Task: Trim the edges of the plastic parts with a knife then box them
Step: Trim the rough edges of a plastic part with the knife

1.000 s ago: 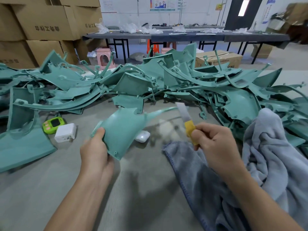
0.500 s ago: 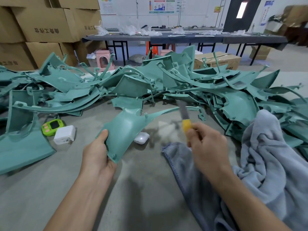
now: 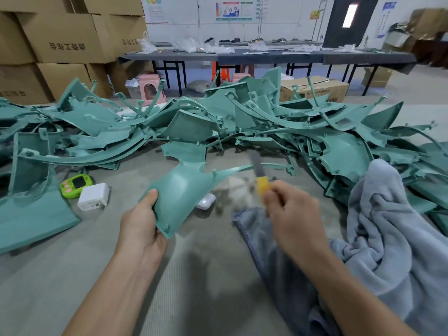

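Note:
My left hand (image 3: 143,223) grips the lower left edge of a teal plastic part (image 3: 184,187), a curved panel with a long thin tip that points right. My right hand (image 3: 292,213) holds a knife (image 3: 260,181) with a yellow handle, its blade up and blurred, close to the part's thin tip. Whether the blade touches the tip I cannot tell. A big pile of teal plastic parts (image 3: 266,127) lies across the grey work surface (image 3: 72,275) behind both hands.
A blue-grey towel (image 3: 378,238) lies at the right, under my right forearm. A green gadget (image 3: 76,185), a white charger (image 3: 93,196) and a white earbud case (image 3: 206,201) sit by the held part. Cardboard boxes (image 3: 63,37) stand stacked at back left, a long dark table (image 3: 266,55) behind.
The knife has moved left and up to the part's thin tip. My left hand has tilted the part slightly, its tip now higher.

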A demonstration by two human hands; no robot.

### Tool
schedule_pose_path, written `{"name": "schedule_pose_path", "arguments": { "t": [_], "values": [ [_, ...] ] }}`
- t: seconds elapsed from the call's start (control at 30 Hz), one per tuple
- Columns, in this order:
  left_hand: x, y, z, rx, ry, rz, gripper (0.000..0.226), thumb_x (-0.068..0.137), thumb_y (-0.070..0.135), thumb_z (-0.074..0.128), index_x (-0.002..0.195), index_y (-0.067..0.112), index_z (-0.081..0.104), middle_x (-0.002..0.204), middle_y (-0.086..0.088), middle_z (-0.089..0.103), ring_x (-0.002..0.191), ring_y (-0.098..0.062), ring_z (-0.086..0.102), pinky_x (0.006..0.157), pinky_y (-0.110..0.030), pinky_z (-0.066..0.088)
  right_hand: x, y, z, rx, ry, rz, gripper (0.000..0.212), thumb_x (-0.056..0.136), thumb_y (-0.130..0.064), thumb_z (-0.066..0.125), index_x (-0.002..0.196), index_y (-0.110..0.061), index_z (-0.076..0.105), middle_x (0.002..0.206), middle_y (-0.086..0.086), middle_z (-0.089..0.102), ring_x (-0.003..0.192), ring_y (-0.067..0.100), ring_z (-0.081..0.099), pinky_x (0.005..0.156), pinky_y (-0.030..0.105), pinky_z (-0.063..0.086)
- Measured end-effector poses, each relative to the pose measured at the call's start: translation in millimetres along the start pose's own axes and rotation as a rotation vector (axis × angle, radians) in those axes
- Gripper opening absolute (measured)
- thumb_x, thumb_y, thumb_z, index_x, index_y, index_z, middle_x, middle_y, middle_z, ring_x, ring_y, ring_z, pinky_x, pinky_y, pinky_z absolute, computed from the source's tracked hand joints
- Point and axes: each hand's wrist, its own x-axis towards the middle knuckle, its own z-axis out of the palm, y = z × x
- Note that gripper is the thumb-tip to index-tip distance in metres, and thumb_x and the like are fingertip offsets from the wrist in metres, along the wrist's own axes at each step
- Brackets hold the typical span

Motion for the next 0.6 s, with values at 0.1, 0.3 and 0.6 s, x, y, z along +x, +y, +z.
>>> {"name": "schedule_pose_path", "arguments": {
  "t": [0.1,0.3,0.6],
  "values": [
    [-1.7,1.1,0.3,-0.01,0.03,0.026,0.012,0.102,0.018,0.059,0.1,0.01,0.069,0.075,0.0,0.078,0.059,-0.011,0.073,0.043,-0.023,0.053,10.7,14.0,-13.8,-0.06,0.133,0.167,0.035,0.1,-0.023,0.055,0.065,-0.017,0.053,0.056,-0.002,0.056,0.055,0.014,0.052,0.05,0.03,0.038],
    [-8.5,-3.7,7.5,-0.016,0.061,0.068,0.01,0.101,0.015,0.06,0.098,0.009,0.066,0.068,-0.002,0.076,0.055,-0.015,0.072,0.043,-0.028,0.055,-23.9,-27.7,-3.2,0.138,-0.294,-0.253,0.019,0.099,-0.038,0.055,0.082,-0.034,0.06,0.065,-0.006,0.056,0.058,0.012,0.05,0.054,0.021,0.039],
    [-5.1,-4.8,7.7,0.003,0.076,0.03,0.012,0.101,0.013,0.06,0.096,0.004,0.067,0.062,-0.004,0.074,0.048,-0.015,0.069,0.039,-0.024,0.051,-10.4,-23.4,4.7,-0.128,0.022,-0.075,0.02,0.103,-0.022,0.055,0.083,-0.025,0.06,0.055,-0.012,0.045,0.051,0.009,0.044,0.05,0.019,0.03]
  ]
}}
